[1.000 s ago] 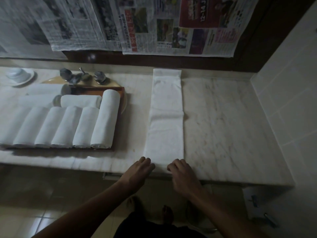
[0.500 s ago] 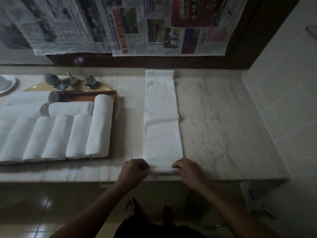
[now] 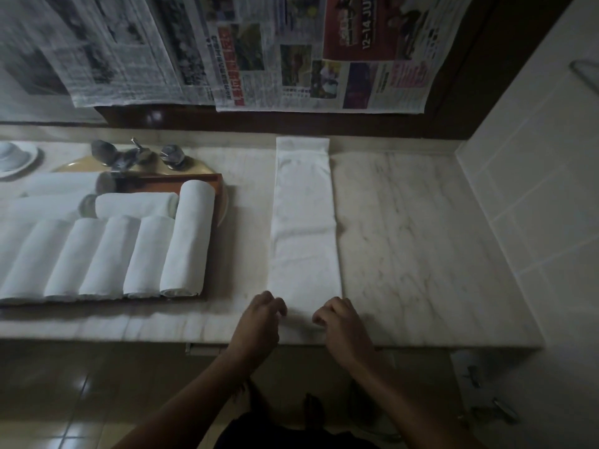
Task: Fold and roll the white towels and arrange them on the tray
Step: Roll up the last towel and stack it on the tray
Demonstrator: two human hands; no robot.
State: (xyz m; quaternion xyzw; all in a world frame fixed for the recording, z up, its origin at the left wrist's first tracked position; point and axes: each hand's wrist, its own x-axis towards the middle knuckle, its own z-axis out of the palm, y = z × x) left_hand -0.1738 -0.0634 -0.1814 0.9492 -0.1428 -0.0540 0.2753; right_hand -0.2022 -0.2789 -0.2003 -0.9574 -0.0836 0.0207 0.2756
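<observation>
Closest in: left hand (image 3: 259, 322) and right hand (image 3: 345, 325), side by side at the counter's front edge. Fingers of both curled down, pinching the near end of the folded towel (image 3: 304, 228), left at the near left corner, right at the near right. Bit of blur here; amount of cloth under the fingers impossible to tell.

Beyond the knuckles, one long narrow strip, flat on the marble counter (image 3: 421, 254). Runs straight away from the hands and reaches the back ledge.

Off to the left, apart from the strip: wooden tray (image 3: 217, 186), well loaded. On it, rolled towels (image 3: 100, 257) in a row, side by side, ends toward the front, with the longest roll (image 3: 191, 238) at the right end of the row. Behind those, crosswise rolls (image 3: 136, 204).

Further back, metal taps (image 3: 139, 153) above a yellowish basin rim (image 3: 202, 170), and a white dish (image 3: 16, 157) at far left.

Up the back wall, newspaper sheets (image 3: 291, 59). Pale tiled wall (image 3: 534, 189) over on the right.
</observation>
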